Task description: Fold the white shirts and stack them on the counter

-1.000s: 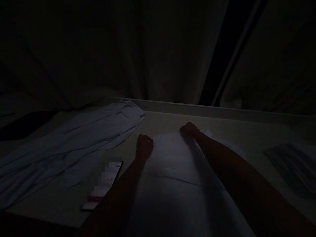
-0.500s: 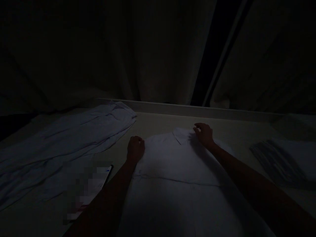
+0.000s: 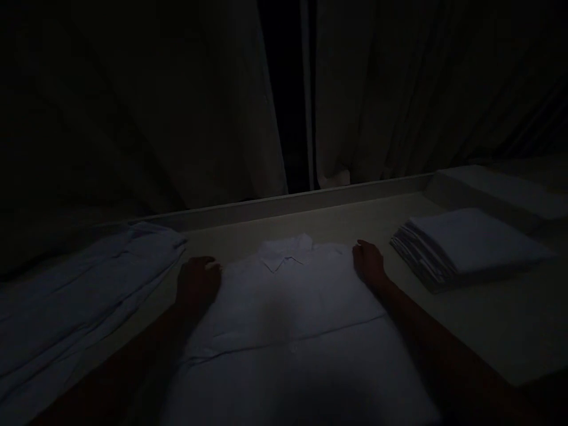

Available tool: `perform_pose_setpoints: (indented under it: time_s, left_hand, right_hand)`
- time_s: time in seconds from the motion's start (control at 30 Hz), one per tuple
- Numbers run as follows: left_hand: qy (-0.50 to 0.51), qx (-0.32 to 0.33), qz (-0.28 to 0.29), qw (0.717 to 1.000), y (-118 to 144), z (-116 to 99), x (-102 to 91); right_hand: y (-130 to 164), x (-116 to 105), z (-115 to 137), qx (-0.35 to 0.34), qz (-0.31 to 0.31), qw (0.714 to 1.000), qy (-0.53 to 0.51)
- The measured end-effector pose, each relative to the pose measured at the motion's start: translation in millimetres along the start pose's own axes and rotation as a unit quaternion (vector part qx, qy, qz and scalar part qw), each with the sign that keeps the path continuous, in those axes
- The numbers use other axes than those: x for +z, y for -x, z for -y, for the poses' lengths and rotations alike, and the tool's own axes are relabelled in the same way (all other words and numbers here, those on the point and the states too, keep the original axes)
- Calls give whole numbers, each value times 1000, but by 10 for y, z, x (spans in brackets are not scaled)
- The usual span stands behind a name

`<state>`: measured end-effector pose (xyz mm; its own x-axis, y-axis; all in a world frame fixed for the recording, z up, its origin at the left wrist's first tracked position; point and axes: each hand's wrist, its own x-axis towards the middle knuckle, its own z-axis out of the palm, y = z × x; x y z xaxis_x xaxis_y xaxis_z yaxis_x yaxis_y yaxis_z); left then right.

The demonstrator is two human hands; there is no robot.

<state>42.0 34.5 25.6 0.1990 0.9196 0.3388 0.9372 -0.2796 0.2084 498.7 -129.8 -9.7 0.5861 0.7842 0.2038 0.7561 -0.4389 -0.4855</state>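
The scene is very dark. A white collared shirt (image 3: 288, 307) lies flat on a pale surface in front of me, collar at the far end. My left hand (image 3: 198, 282) rests at the shirt's left shoulder edge, fingers curled on the cloth. My right hand (image 3: 368, 264) lies at the right shoulder edge, fingers loosely bent and touching the fabric. Whether either hand pinches the cloth is hard to tell in the dim light.
A crumpled pale blue garment (image 3: 80, 284) is spread out to the left. A stack of folded white cloth (image 3: 465, 245) sits to the right. Dark curtains (image 3: 377, 89) hang behind a low ledge (image 3: 310, 198) at the far edge.
My view has swung to the right, so the phone at the left has left the frame. Both hands moved apart to the shirt's shoulders, and the right hand slid off the collar.
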Motion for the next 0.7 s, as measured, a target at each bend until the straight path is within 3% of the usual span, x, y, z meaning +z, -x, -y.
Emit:
perform_pose_setpoints:
  time_s: [0.13, 0.23, 0.33, 0.47, 0.7]
  left_hand:
    - [-11, 159, 98, 982, -646, -923, 284]
    - [-3, 209, 157, 965, -1016, -1618, 631]
    - [10, 231, 217, 948, -1197, -2082, 922]
    - [30, 227, 278, 933, -1252, -2298, 1076]
    - [27, 148, 306, 940, -1239, -2123, 1100]
  right_hand:
    - [-146, 13, -173, 2, 50, 998, -31]
    - [-188, 22, -235, 4, 71, 997, -40]
    - [-209, 13, -244, 4, 88, 995, -37]
    - [-201, -16, -242, 1, 77, 995, -60]
    - [-115, -60, -235, 9, 57, 994, -89]
